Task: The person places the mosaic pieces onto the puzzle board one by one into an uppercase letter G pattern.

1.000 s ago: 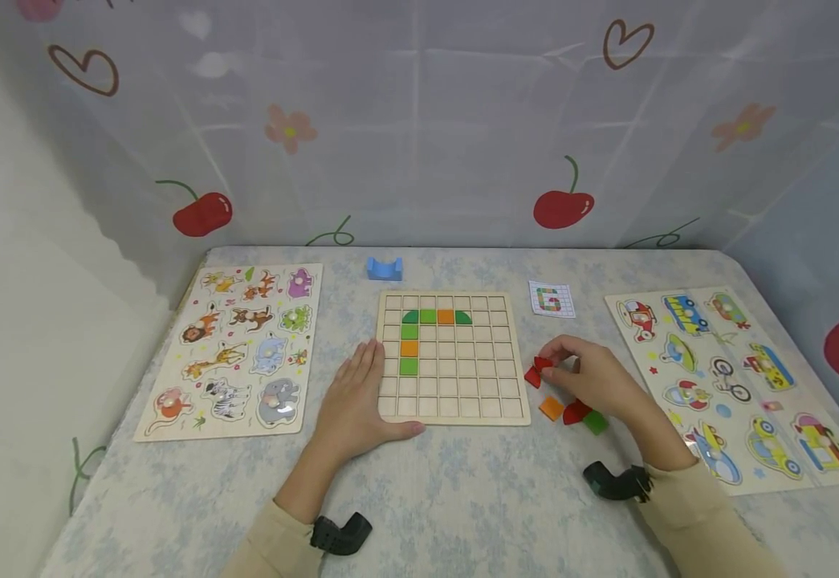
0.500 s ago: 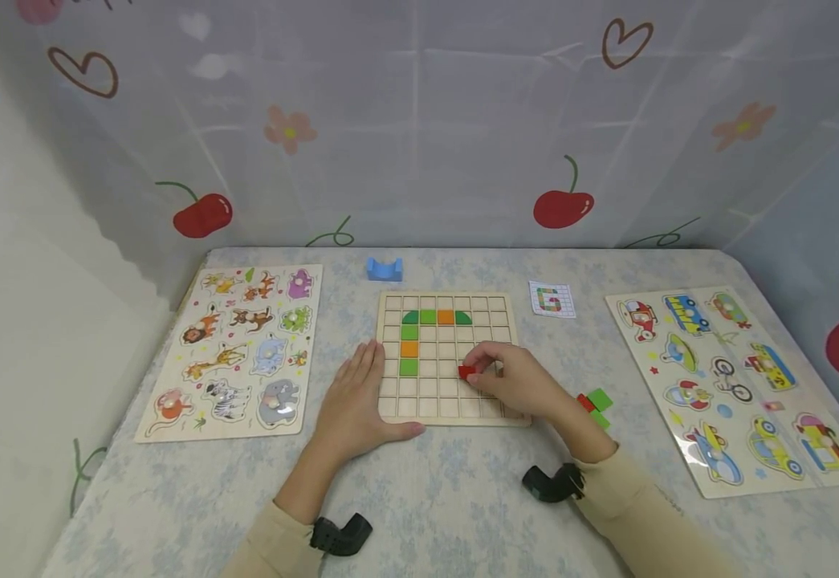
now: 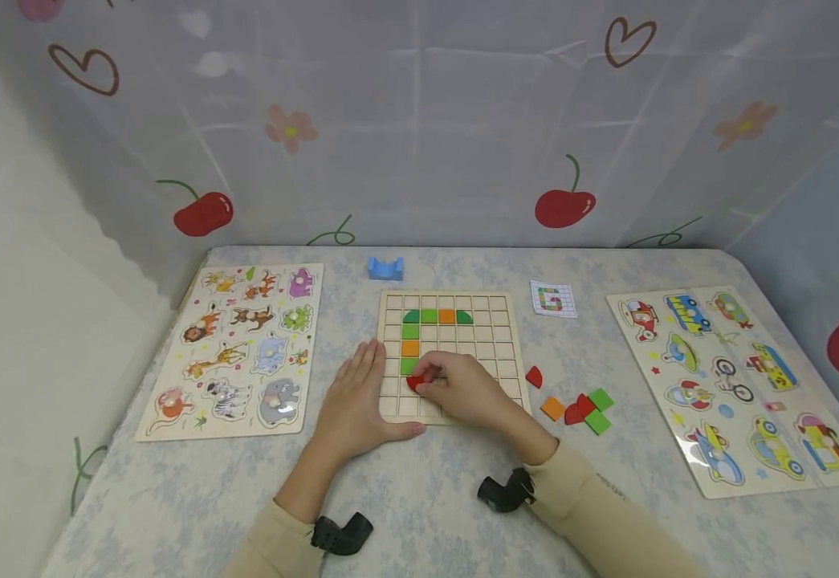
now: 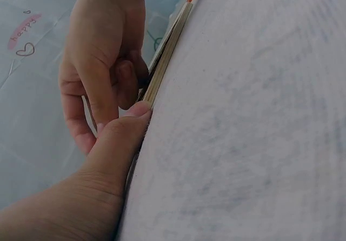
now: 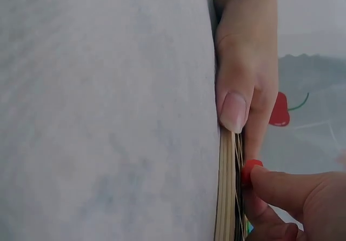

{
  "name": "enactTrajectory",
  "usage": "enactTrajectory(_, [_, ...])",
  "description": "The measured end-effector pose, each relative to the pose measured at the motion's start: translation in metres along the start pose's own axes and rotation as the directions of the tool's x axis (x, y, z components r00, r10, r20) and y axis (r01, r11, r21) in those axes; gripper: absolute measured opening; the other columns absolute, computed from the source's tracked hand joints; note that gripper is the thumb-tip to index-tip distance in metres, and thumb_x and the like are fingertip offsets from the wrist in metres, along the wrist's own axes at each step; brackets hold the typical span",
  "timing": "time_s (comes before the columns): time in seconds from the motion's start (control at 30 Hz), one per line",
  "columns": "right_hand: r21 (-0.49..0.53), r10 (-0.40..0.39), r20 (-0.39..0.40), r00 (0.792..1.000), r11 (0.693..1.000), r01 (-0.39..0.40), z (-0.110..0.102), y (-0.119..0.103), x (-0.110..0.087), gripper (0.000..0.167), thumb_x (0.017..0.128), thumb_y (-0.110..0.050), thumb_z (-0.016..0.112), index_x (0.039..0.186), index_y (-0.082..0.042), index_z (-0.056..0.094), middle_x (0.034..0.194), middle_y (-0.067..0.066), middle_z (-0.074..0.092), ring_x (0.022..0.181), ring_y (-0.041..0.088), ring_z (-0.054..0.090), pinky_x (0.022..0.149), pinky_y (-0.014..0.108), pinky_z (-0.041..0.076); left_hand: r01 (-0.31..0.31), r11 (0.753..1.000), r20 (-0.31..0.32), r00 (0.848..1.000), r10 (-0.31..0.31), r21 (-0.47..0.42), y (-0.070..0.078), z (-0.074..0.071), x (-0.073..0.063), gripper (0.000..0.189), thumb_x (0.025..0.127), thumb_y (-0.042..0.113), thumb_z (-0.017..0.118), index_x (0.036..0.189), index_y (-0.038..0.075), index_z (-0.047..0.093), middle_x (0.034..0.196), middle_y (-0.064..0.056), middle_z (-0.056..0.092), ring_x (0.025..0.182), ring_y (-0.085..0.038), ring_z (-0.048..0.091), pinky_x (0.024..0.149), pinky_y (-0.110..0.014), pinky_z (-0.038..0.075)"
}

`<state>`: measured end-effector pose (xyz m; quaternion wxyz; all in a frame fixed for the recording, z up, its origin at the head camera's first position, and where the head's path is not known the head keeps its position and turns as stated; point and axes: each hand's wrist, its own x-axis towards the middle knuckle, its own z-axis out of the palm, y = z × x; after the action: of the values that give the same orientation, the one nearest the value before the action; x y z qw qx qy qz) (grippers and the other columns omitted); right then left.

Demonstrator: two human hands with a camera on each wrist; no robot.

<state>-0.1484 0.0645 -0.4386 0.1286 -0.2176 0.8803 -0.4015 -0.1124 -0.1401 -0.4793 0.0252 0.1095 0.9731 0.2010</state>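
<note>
Backdrop point(image 3: 419, 144) with "happy" point(image 4: 25, 27) beyond board point(image 3: 499, 352)

From here, R hand point(image 3: 466, 391) blocks lower-mid pt of the board point(image 3: 474, 351) & some of the red piece point(image 3: 413, 384), so I can't tell its full shape. L hand point(image 3: 354, 401) hides pt of the board's left edge. Fine detail on the card point(image 3: 553, 299) too sm. to read. Sleeves point(image 3: 592, 514) cut off, bottom of head view; tablecloth point(image 4: 243, 116) blurry in L wrist view.
</note>
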Motion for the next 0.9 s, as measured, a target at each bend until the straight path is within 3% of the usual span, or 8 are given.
enactTrajectory(0.47, [-0.159, -0.048, -0.042, 0.998, 0.987, 0.041, 0.011, -0.004, 0.005, 0.007, 0.091, -0.027, 0.073, 0.097, -0.023, 0.074, 0.083, -0.013, 0.061, 0.07, 0.004, 0.053, 0.063, 0.022, 0.046, -0.011, 1.0, -0.003, 1.0, 0.011, 0.004, 0.0, -0.001, -0.001, 0.137, 0.063, 0.088, 0.063, 0.159, 0.004, 0.011, 0.168, -0.009, 0.007, 0.157, -0.023, 0.003, 0.128, -0.043, 0.011])
enactTrajectory(0.67, [-0.179, -0.092, -0.043, 0.995, 0.98, 0.083, 0.012, -0.002, 0.003, 0.007, 0.09, -0.029, 0.073, 0.093, -0.024, 0.078, 0.086, -0.014, 0.066, 0.071, 0.002, 0.054, 0.063, 0.02, 0.047, -0.01, 1.0, -0.001, 1.0, 0.01, -0.003, 0.0, -0.001, -0.002, 0.137, 0.063, 0.088, 0.064, 0.159, 0.004, 0.012, 0.168, -0.009, 0.007, 0.157, -0.022, 0.003, 0.127, -0.043, 0.011])
enactTrajectory(0.9, [-0.177, -0.104, -0.047, 0.993, 0.98, 0.094, 0.011, 0.001, 0.003, 0.013, 0.09, -0.027, 0.074, 0.1, -0.022, 0.08, 0.085, -0.012, 0.067, 0.068, 0.003, 0.052, 0.06, 0.02, 0.045, -0.012, 1.0, -0.004, 1.0, 0.012, -0.002, 0.001, -0.002, -0.002, 0.137, 0.063, 0.089, 0.063, 0.159, 0.005, 0.012, 0.168, -0.009, 0.007, 0.157, -0.022, 0.003, 0.127, -0.043, 0.011])
